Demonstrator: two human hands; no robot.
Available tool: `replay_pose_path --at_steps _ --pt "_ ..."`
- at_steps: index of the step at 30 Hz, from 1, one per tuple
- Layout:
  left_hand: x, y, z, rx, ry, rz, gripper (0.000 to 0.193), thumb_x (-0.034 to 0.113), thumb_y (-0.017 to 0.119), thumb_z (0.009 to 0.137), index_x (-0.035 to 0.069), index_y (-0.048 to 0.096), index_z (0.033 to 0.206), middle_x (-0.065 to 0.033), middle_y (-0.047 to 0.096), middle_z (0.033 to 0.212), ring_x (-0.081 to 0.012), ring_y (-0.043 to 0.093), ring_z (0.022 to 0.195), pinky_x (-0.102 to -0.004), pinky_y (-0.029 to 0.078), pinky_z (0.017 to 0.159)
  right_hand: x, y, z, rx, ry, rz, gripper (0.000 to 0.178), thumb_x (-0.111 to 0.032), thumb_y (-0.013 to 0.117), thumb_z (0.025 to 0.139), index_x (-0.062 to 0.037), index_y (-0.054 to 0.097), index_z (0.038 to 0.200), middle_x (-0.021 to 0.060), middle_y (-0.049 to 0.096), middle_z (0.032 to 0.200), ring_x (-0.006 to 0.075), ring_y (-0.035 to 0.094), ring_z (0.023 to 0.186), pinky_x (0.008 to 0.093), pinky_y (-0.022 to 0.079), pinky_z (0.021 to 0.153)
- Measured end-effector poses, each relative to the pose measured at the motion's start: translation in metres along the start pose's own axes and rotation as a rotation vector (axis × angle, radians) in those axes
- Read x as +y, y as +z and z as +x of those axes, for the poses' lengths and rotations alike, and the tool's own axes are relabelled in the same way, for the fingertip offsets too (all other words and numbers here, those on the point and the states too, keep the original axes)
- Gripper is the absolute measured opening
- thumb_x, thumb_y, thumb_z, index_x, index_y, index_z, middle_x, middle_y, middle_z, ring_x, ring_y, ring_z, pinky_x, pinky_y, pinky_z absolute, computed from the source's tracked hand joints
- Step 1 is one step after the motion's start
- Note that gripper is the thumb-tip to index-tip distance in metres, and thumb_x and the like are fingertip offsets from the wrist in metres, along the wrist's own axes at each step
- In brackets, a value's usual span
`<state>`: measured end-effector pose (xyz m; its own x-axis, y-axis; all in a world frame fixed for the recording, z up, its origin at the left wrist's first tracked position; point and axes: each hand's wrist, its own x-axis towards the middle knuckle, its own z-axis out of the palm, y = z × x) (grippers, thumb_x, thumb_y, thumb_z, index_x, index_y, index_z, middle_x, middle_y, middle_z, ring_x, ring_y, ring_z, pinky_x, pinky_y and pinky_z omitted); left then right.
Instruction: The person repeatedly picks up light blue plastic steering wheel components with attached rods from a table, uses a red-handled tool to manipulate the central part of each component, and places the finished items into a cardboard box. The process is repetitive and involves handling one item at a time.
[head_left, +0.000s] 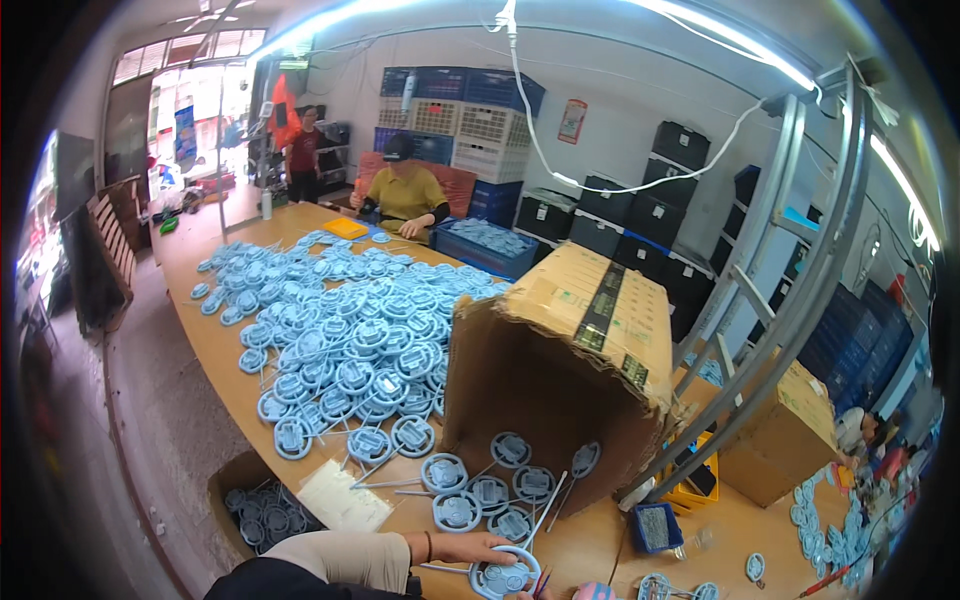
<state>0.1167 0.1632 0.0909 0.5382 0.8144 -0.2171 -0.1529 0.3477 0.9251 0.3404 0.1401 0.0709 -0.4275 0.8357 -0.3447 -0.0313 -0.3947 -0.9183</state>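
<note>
My left hand (468, 546) reaches in from the lower edge in a beige sleeve, its fingers closed on the rim of a light-blue round plastic part (503, 577) with a thin handle. That part looks like a small fan housing. At the bottom edge, only a bit of my right hand (542, 594) shows beside it, the fingers pinched near thin dark and reddish strands. Several similar blue parts (456, 511) lie just beyond, some inside the mouth of a large open cardboard box (610, 310). A big heap of blue parts (370, 340) spreads to the left.
A carton of darker parts (240, 495) stands below the table's left edge. A metal frame (780, 300) rises at right, near a small blue bin (655, 528) and a yellow crate (700, 480). Across the table (210, 330) sits a co-worker (405, 195); another person (303, 155) stands behind.
</note>
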Motion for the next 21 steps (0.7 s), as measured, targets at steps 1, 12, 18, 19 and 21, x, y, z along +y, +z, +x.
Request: replay_pose_path --at_steps 1,12,18,19,21 --pt "0.0 0.001 0.0 0.01 0.017 0.074 0.045 0.037 0.054 0.087 0.003 0.05 0.117 -0.0046 0.056 0.106 -0.0094 0.049 0.097 -0.024 0.04 0.084 -0.002 0.002 -0.001 -0.006 -0.001 -0.017 0.023 -0.014 0.055 0.085 -0.0134 0.047 0.107 -0.0058 0.037 0.052 0.004 0.031 0.037 0.0194 0.024 0.032" --pt "-0.016 0.01 0.0 0.309 0.188 0.58 0.049 0.038 0.052 0.087 0.002 0.046 0.12 -0.0131 0.056 0.102 -0.022 0.054 0.094 -0.0325 0.043 0.08 -0.005 0.0 -0.005 -0.004 0.098 0.052 0.017 -0.013 0.058 0.084 -0.0101 0.05 0.098 -0.0056 0.039 0.051 0.0036 0.031 0.036 0.0192 0.023 0.033" --pt "-0.039 0.032 0.0 0.544 0.501 1.007 0.059 0.044 0.049 0.086 0.001 0.04 0.124 -0.0189 0.053 0.111 -0.0292 0.052 0.102 -0.0362 0.042 0.085 -0.006 0.014 -0.003 0.089 -0.12 -0.02 0.013 -0.017 0.058 0.085 -0.0092 0.052 0.094 -0.0057 0.04 0.051 0.0034 0.032 0.037 0.0196 0.022 0.033" --pt "-0.041 0.037 0.0 0.615 0.553 1.076 0.059 0.046 0.049 0.086 0.001 0.041 0.123 -0.0177 0.053 0.11 -0.0272 0.052 0.101 -0.0347 0.042 0.085 -0.008 0.018 -0.003 0.09 -0.158 -0.068 0.013 -0.017 0.058 0.085 -0.0092 0.052 0.093 -0.0059 0.04 0.051 0.0033 0.032 0.037 0.0196 0.022 0.033" --pt "-0.037 0.036 0.002 0.441 0.464 0.947 0.058 0.047 0.048 0.086 0.002 0.043 0.122 -0.0147 0.053 0.109 -0.0228 0.052 0.099 -0.0322 0.042 0.084 -0.002 0.018 -0.001 0.025 -0.099 -0.026 0.012 -0.017 0.056 0.086 -0.0097 0.051 0.095 -0.0063 0.039 0.051 0.0031 0.03 0.037 0.0193 0.022 0.033"
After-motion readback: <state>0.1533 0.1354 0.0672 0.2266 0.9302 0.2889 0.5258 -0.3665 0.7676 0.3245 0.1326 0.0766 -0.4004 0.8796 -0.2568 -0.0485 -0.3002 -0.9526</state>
